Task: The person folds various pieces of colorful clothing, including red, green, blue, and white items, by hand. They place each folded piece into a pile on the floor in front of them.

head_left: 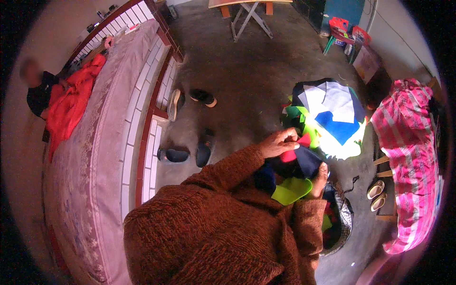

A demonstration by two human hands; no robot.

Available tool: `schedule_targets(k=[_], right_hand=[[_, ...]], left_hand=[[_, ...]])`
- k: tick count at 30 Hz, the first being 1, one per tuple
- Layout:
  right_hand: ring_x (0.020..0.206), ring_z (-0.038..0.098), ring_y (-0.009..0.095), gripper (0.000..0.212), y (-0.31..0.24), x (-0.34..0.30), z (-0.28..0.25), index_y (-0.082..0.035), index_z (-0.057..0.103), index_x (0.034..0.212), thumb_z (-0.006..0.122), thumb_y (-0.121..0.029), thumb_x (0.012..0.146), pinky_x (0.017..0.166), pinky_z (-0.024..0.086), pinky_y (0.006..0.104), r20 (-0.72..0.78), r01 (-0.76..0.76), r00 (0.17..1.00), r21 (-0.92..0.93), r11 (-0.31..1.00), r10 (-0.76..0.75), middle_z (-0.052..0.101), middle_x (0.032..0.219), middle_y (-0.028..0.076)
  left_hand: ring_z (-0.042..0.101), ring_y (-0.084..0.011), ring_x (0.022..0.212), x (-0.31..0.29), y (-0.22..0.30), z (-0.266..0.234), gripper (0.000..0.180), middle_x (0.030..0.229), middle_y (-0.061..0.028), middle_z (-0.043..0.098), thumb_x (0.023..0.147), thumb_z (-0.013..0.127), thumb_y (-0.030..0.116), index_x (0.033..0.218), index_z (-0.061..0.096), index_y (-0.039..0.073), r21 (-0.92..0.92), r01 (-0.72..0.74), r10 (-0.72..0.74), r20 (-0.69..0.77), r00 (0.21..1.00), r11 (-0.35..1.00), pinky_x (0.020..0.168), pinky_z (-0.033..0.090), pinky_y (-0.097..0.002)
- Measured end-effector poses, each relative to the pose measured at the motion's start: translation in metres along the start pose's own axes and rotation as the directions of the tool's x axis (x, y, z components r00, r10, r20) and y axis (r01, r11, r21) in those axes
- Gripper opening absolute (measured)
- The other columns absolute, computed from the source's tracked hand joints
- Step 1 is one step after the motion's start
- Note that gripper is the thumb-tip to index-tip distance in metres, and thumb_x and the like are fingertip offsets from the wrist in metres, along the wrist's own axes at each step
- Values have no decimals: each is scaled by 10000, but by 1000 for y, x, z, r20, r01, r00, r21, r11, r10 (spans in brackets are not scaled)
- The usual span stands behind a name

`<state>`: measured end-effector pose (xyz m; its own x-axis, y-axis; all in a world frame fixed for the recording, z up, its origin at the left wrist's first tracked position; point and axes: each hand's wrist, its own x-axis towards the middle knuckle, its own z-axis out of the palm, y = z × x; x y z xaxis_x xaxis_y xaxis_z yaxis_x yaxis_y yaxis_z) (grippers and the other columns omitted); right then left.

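My left hand (279, 143) pinches the upper edge of a dark navy piece of cloth (308, 161), with red cloth (288, 156) just beneath the fingers. At the other side of the navy piece, my right hand (320, 181) grips its edge, thumb on top. A lime-green piece of cloth (292, 190) lies below, close to my right wrist, over darker cloth on my lap. Just beyond my hands, a heap of cloth pieces (335, 102) in white, blue, green and black rests on the floor. Whether the red cloth is gripped too, I cannot tell.
An open checked bag (346, 218) with cloth inside stands by my right arm. Pale shoes (376, 189) and a bench under pink plaid cloth (403, 137) are at right. Dark shoes (203, 97) lie left, beside a bed (109, 95) where a person sits. A table (251, 4) stands far ahead.
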<state>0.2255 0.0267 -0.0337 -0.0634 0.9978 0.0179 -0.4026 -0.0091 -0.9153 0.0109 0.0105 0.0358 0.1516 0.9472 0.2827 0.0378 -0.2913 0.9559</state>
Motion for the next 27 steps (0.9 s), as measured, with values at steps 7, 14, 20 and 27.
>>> schedule_targets(k=[7,14,20,27], right_hand=[[961,513,194,363,3,2,-17,19,534,1081,448,-289,909,885,389,320,-17,-88,996,-87,992,87,558,1055,97],[901,546,174,308,11,6,-4,13,578,1043,502,-250,900,847,429,299,-72,-14,997,-104,994,7,591,1013,77],[817,565,130,260,-10,-3,18,-11,587,998,486,-235,914,762,454,258,17,-77,997,322,944,75,611,935,47],[827,593,161,275,-18,-5,22,-11,573,1031,491,-242,907,757,482,292,143,-181,980,330,926,140,621,962,72]], left_hand=[[474,-80,726,2,-2,-5,145,746,9,495,799,634,139,783,510,67,70,24,-19,-64,998,997,641,406,-243],[476,-60,654,-4,-4,-20,159,685,23,522,746,689,137,753,552,58,156,134,-101,-200,975,979,607,422,-229],[473,-51,696,-3,10,-36,124,750,28,536,804,640,151,820,559,58,-39,208,-207,-376,903,977,633,412,-211],[567,-128,838,8,65,12,136,955,-46,573,875,551,173,959,517,71,-715,152,-313,-98,945,683,765,479,-282]])
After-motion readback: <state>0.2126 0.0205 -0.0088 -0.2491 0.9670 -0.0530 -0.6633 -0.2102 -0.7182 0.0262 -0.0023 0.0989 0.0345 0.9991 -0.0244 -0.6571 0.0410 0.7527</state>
